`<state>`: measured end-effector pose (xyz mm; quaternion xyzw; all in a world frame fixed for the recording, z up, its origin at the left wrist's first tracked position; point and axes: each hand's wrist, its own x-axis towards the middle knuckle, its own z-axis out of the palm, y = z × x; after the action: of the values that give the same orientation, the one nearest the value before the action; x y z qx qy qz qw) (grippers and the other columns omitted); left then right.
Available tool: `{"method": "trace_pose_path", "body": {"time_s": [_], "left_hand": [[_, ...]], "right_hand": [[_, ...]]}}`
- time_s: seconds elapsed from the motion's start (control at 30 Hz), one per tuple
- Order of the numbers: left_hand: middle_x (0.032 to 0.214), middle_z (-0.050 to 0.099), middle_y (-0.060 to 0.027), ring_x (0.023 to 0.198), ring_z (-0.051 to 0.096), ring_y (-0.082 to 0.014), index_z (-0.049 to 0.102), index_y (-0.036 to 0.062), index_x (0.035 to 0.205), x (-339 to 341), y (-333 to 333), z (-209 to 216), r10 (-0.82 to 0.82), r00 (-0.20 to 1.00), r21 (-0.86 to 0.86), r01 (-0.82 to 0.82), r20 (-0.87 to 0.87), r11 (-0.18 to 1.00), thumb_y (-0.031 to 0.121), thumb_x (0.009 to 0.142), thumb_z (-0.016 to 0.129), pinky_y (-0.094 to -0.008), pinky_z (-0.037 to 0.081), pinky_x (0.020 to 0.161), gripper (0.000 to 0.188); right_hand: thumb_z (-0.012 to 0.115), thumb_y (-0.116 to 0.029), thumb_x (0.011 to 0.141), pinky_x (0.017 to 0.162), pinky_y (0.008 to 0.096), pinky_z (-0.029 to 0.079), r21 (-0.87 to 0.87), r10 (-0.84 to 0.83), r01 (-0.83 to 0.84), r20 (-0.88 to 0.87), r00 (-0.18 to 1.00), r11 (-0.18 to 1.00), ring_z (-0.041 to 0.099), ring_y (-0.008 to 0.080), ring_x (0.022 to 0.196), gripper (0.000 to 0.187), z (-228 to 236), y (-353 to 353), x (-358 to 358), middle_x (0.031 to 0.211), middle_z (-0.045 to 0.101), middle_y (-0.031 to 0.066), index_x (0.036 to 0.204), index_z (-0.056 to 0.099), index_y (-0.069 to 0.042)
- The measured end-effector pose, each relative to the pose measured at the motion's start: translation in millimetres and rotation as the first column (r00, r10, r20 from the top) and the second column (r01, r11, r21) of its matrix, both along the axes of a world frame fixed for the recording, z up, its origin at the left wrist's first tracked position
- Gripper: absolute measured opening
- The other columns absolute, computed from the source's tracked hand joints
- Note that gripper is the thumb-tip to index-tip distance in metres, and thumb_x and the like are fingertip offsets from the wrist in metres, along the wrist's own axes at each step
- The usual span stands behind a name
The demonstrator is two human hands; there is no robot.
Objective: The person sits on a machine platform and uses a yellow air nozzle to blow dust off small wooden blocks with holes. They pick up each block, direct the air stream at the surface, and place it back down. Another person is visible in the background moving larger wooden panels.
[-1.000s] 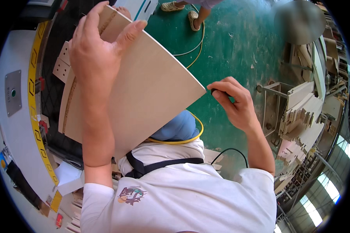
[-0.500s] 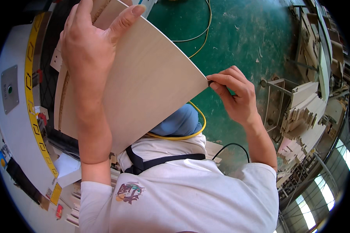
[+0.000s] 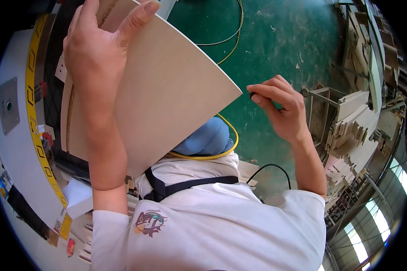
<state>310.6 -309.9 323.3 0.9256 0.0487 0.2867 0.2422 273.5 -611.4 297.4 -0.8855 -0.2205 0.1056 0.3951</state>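
1. The left hand grips the pale wooden panel, held up before the blue trousers, thumb spread from the fingers.
2. The right hand pinches something small and dark, just off the panel's corner.

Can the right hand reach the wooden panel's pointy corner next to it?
Probably yes. The right hand is just beside that corner of the wooden panel, with nothing visible between them. It's pinching a small dark piece, though, so those fingertips aren't free.
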Motion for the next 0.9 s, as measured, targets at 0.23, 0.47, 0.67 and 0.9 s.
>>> {"method": "trace_pose_path", "body": {"time_s": [0.23,0.47,0.67,0.9], "left_hand": [[0.106,0.069,-0.0209,0.101,0.072,-0.0377,0.066,-0.0021,0.123,9.3,19.8,-15.6,-0.032,0.999,-0.064,0.030,-0.027,0.997,0.064,0.075,0.085,-0.0436,0.056,0.088,0.084],[0.104,0.070,-0.0200,0.100,0.071,-0.0385,0.067,-0.0030,0.121,11.4,28.2,-21.2,-0.042,0.998,0.022,0.041,0.038,0.999,0.068,0.074,0.083,-0.0445,0.055,0.088,0.087],[0.115,0.069,-0.0159,0.106,0.067,-0.0395,0.064,0.0095,0.131,11.7,39.8,-27.2,-0.100,0.994,0.074,0.103,-0.035,0.992,0.063,0.082,0.080,-0.0494,0.053,0.086,0.074],[0.109,0.063,-0.0113,0.104,0.063,-0.0327,0.063,0.0083,0.132,-12.3,6.5,-7.7,-0.093,0.995,-0.095,0.090,-0.027,0.991,0.051,0.074,0.087,-0.0453,0.048,0.088,0.076]], "right_hand": [[0.075,-0.005,0.090,0.067,0.0372,0.049,-0.101,0.006,-0.011,-0.052,0.999,0.995,0.059,0.0251,0.078,0.010,15.4,18.7,-2.9,0.084,0.066,0.0086,0.100,0.076,-0.003],[0.074,-0.005,0.090,0.068,0.0383,0.049,-0.268,-0.077,0.069,-0.019,0.997,0.961,0.059,0.0273,0.078,0.008,11.0,7.7,12.5,0.084,0.066,0.0101,0.098,0.075,-0.002],[0.074,-0.001,0.089,0.070,0.0376,0.049,-0.108,-0.092,0.080,-0.113,0.989,0.991,0.060,0.0279,0.079,0.008,29.7,26.1,-4.0,0.084,0.066,0.0101,0.097,0.074,-0.002],[0.068,0.004,0.093,0.070,0.0305,0.049,-0.178,-0.182,0.197,0.097,0.978,0.964,0.061,0.0219,0.079,0.006,56.9,18.8,-9.4,0.085,0.064,0.0095,0.098,0.069,0.001]]}}
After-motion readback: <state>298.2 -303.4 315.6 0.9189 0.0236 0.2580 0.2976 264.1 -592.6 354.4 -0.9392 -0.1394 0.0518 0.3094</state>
